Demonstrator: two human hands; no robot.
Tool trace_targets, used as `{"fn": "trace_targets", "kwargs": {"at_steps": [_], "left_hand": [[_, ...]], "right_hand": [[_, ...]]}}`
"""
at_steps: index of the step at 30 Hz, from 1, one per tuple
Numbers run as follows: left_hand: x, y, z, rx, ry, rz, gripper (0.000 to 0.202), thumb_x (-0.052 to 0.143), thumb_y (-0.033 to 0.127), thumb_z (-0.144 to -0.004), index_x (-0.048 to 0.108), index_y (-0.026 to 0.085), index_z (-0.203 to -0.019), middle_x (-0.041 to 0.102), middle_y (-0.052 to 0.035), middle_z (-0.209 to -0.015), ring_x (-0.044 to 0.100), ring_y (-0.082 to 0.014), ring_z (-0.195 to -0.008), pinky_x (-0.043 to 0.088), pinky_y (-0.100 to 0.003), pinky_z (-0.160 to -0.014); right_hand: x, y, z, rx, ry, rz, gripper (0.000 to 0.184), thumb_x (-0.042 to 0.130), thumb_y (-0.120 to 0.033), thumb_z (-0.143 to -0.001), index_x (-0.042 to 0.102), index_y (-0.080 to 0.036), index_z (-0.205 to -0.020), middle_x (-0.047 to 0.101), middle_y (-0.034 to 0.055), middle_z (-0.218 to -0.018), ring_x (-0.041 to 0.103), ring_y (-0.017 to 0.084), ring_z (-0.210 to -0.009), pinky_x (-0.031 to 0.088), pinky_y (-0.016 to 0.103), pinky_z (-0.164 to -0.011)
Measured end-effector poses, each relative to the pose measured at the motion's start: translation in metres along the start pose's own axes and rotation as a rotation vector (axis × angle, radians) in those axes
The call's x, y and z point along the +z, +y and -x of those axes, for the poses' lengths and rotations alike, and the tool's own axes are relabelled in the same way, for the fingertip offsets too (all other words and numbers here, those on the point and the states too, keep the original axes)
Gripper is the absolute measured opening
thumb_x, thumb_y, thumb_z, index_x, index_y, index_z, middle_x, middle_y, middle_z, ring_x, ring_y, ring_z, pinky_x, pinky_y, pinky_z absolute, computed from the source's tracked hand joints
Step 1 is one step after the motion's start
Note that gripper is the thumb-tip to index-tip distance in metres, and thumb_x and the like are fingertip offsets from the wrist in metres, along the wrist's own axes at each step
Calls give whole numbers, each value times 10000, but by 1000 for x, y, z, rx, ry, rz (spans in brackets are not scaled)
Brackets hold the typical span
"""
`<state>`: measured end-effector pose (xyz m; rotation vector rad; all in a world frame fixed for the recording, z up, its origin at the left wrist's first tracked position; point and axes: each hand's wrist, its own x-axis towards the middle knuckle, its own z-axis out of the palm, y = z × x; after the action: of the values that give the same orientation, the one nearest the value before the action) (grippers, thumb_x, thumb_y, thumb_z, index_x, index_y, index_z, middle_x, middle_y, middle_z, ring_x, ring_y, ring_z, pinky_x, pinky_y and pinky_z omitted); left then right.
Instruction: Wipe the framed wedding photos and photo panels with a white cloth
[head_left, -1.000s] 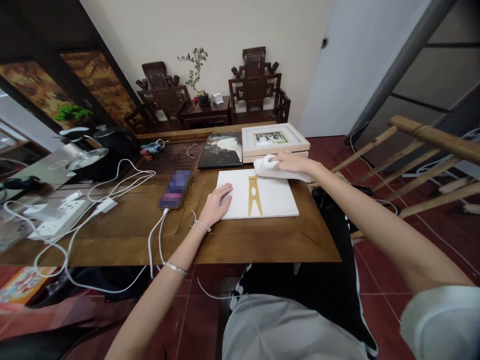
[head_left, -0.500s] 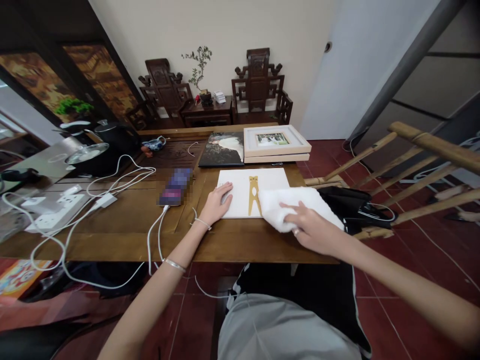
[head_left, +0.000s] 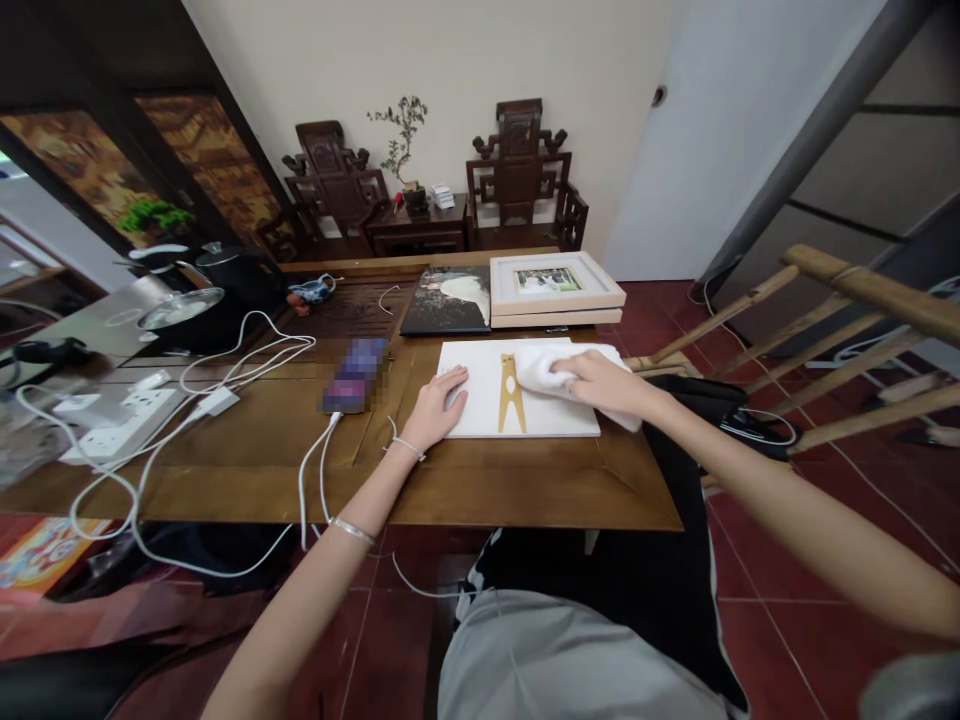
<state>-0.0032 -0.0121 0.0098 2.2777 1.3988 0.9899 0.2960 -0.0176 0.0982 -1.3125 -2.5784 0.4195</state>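
Observation:
A white rectangular board or book (head_left: 472, 400) with a yellow long-legged animal figure (head_left: 510, 395) on its face lies flat near the front edge of the wooden table. My left hand (head_left: 441, 402) rests on its left edge, fingers stretched out and flat. In my right hand (head_left: 600, 385) is a bunched white towel (head_left: 538, 368), pressed on the right part of the white surface beside the figure. The towel covers the upper right of that surface and hangs past its right edge.
Behind lie a dark photo panel (head_left: 450, 300) and stacked pale picture frames (head_left: 559, 290). To the left are a phone (head_left: 354, 375) with a white cable, a power strip (head_left: 124, 425) and a black kettle (head_left: 232, 275). A bamboo chair (head_left: 847, 300) stands at the right.
My right hand has moved the towel away from me, from the lower right of the white board to its upper right. The left hand has stayed in place.

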Motion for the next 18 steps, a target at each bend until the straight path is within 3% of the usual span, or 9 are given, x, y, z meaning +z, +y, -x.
{"fn": "trace_targets", "kwargs": {"at_steps": [5, 9, 13, 18], "left_hand": [[-1, -1, 0, -3, -6, 3, 351, 516, 244, -900, 675, 190, -1208, 644, -103, -1352, 554, -248, -1324, 358, -487, -1183], [-1, -1, 0, -2, -8, 4, 353, 516, 239, -902, 671, 185, -1215, 637, -108, -1359, 548, -247, -1331, 354, -487, -1186], [0, 0, 0, 4, -10, 1, 359, 514, 240, -903, 671, 171, -1218, 639, -118, -1355, 550, -257, -1328, 350, -494, -1186], [1, 0, 0, -6, -8, -7, 356, 510, 240, -902, 676, 182, -1212, 642, -106, -1355, 549, -259, -1329, 352, -498, -1185]], "right_hand": [[-11, 28, -59, -4, 23, -52, 338, 440, -123, -740, 691, -182, -959, 711, 102, -1126, 591, 278, -992, 412, 359, -852], [-17, 33, -78, 69, -17, -56, 324, 463, -133, -747, 692, -166, -975, 712, 115, -1109, 600, 290, -976, 426, 361, -818], [-11, 16, -63, 31, 2, -43, 364, 453, -102, -750, 702, -173, -1007, 717, 92, -1138, 600, 272, -993, 421, 350, -866], [18, -27, -3, -31, -13, -26, 424, 436, -65, -752, 724, -176, -1042, 745, 97, -1035, 641, 267, -969, 433, 367, -913]]}}
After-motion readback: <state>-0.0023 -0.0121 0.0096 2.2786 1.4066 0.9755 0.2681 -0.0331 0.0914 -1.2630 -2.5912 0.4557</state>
